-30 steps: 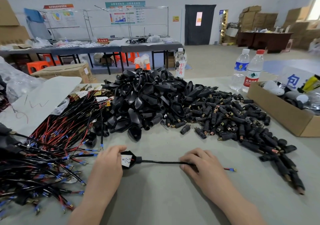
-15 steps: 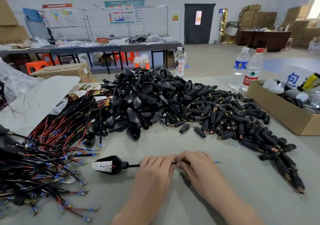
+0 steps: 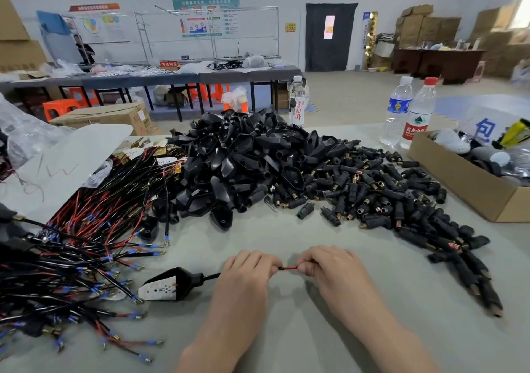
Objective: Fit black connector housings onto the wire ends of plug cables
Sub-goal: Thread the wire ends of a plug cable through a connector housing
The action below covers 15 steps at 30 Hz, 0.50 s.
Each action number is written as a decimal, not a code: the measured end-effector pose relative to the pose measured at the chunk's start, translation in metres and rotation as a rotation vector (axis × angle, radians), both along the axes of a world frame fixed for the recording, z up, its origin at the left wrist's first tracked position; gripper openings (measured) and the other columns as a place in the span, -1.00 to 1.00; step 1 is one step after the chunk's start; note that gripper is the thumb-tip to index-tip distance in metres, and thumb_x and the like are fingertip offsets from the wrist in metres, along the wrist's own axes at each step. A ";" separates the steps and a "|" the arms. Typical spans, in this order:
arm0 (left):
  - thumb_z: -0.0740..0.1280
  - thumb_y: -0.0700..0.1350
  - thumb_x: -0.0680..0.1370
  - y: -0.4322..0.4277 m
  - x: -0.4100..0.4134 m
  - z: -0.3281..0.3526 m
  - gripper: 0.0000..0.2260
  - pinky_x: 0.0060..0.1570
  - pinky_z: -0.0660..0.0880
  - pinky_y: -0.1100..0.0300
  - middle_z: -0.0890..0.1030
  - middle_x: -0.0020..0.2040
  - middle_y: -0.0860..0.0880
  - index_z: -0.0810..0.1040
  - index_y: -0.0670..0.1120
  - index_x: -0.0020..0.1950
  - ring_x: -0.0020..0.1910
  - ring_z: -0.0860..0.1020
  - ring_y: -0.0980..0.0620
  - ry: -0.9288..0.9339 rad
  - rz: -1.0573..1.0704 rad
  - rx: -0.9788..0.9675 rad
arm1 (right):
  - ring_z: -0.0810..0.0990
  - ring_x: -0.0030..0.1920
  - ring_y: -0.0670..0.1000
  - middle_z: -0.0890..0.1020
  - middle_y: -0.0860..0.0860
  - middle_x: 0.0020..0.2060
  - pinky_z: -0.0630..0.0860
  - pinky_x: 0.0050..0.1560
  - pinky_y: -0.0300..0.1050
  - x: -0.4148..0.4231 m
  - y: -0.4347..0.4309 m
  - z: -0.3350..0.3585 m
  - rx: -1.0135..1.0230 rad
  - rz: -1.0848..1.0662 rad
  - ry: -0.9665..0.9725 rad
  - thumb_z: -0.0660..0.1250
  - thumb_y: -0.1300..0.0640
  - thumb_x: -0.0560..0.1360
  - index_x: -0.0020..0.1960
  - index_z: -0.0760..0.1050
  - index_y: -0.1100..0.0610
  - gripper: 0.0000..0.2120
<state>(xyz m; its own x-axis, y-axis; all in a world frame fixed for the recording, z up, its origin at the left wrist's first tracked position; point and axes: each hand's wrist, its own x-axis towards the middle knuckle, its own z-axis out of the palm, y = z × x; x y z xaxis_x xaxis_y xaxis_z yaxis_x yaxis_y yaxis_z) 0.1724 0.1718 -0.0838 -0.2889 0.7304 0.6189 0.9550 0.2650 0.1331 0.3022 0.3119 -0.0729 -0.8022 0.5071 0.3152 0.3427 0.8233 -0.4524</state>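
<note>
A red wire end of the plug cable is pinched between curled fingers of left hand and right hand, knuckles close together over the counter, the plug lying just left; black connector housings are heaped well beyond.

Head-worn, forward-down, close over hands

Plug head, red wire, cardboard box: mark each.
plug head [image 3: 169, 285]: head view, white pin face.
red wire [image 3: 288, 268]: head view, exposed stretch, mid-length.
cardboard box [image 3: 459, 184]: head view, near side wall.
</note>
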 end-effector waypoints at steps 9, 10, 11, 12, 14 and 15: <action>0.17 0.03 0.60 -0.002 0.010 0.009 -0.73 -0.09 0.46 0.16 0.64 -0.09 0.13 0.64 -0.01 0.06 -0.12 0.59 0.09 -0.151 -0.068 -0.036 | 0.52 -0.06 -0.09 0.60 -0.22 -0.15 0.31 0.04 -0.16 0.002 -0.004 0.006 0.049 0.032 0.086 0.29 0.03 0.61 -0.03 0.56 -0.13 -0.90; 0.18 0.04 0.59 0.001 0.012 0.009 -0.73 -0.11 0.46 0.15 0.65 -0.11 0.13 0.64 -0.01 0.04 -0.14 0.60 0.08 -0.149 -0.092 -0.037 | 0.53 -0.05 -0.07 0.61 -0.21 -0.13 0.34 0.07 -0.14 0.001 -0.007 0.006 0.065 0.057 0.086 0.30 0.04 0.60 -0.02 0.58 -0.10 -0.91; 0.19 0.04 0.60 0.002 0.013 0.008 -0.74 -0.13 0.45 0.16 0.65 -0.14 0.14 0.65 -0.01 0.02 -0.17 0.60 0.08 -0.166 -0.106 -0.024 | 0.54 -0.05 -0.07 0.61 -0.21 -0.12 0.35 0.09 -0.12 0.000 -0.008 0.006 0.078 0.072 0.090 0.31 0.04 0.60 -0.02 0.58 -0.09 -0.91; 0.20 0.04 0.60 0.003 0.012 0.008 -0.76 -0.14 0.45 0.18 0.63 -0.17 0.18 0.64 0.00 0.02 -0.19 0.58 0.12 -0.206 -0.110 -0.007 | 0.53 -0.03 -0.07 0.60 -0.23 -0.10 0.35 0.12 -0.12 0.000 -0.009 0.006 0.085 0.074 0.105 0.30 0.04 0.60 0.00 0.58 -0.09 -0.92; 0.24 0.03 0.63 0.001 0.010 0.006 -0.85 -0.16 0.40 0.27 0.54 -0.25 0.27 0.61 0.09 0.04 -0.21 0.50 0.20 -0.348 -0.087 0.027 | 0.47 0.06 -0.11 0.55 -0.25 0.00 0.33 0.16 -0.19 0.001 -0.008 0.006 0.094 0.029 0.184 0.28 0.03 0.62 0.08 0.56 -0.08 -0.90; 0.26 0.00 0.64 0.001 0.008 0.005 -0.90 -0.18 0.38 0.30 0.52 -0.30 0.26 0.57 0.14 0.05 -0.23 0.49 0.21 -0.453 -0.080 0.037 | 0.44 0.11 -0.12 0.52 -0.22 0.07 0.31 0.19 -0.22 0.002 -0.007 0.007 0.097 -0.021 0.244 0.26 0.03 0.63 0.14 0.55 -0.07 -0.86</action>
<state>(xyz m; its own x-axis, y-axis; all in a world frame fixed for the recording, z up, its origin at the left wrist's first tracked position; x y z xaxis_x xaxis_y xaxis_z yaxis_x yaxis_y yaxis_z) 0.1802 0.1727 -0.0793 -0.4796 0.7414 0.4694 0.8158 0.1797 0.5497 0.3041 0.3046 -0.0659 -0.6862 0.4808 0.5458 0.2504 0.8607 -0.4433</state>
